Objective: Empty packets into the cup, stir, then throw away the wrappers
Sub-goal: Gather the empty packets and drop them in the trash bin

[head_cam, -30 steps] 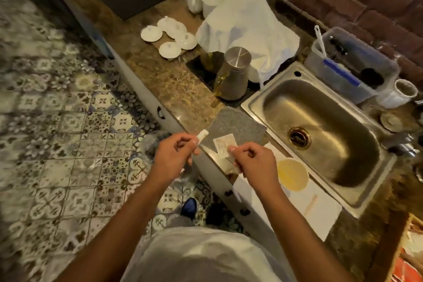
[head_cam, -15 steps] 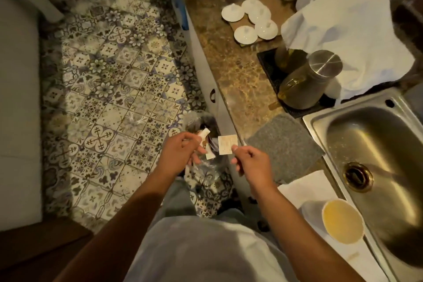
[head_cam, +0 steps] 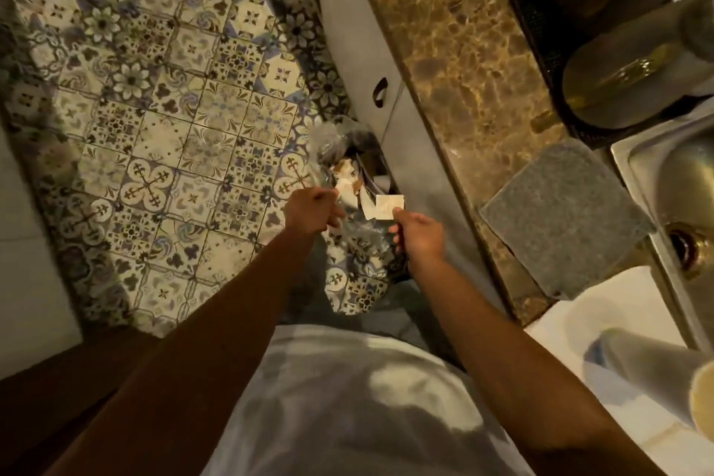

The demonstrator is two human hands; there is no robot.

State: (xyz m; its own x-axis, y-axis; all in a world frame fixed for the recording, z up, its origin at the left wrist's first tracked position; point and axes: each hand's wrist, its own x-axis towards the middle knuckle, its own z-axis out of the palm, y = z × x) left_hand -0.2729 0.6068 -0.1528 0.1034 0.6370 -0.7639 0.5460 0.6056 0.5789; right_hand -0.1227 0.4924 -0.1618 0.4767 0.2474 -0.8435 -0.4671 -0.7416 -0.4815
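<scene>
My right hand (head_cam: 419, 238) pinches a square pale wrapper (head_cam: 390, 206) by its lower corner, over the open mouth of a floor bin lined with a clear bag (head_cam: 332, 139). My left hand (head_cam: 312, 211) is beside it over the same bin, fingers curled on a thin white stick wrapper (head_cam: 340, 189) that juts from its fingertips. Another white scrap (head_cam: 368, 211) shows between the two hands. Crumpled rubbish lies inside the bin. The cup (head_cam: 704, 396), with pale yellow liquid, stands at the lower right edge on a white paper towel (head_cam: 618, 305), blurred and partly cut off.
The bin stands against the grey cabinet front (head_cam: 359, 62) below the brown stone counter (head_cam: 452, 50). A grey mat (head_cam: 564, 216), a steel sink (head_cam: 680, 182) and a metal kettle (head_cam: 626, 89) on a black tray are on the counter. Patterned tiles (head_cam: 154, 89) cover the floor to the left.
My view has swung down and left from the counter to the floor bin. Both hands have carried their wrappers off the counter edge and lower, over the bin's mouth.
</scene>
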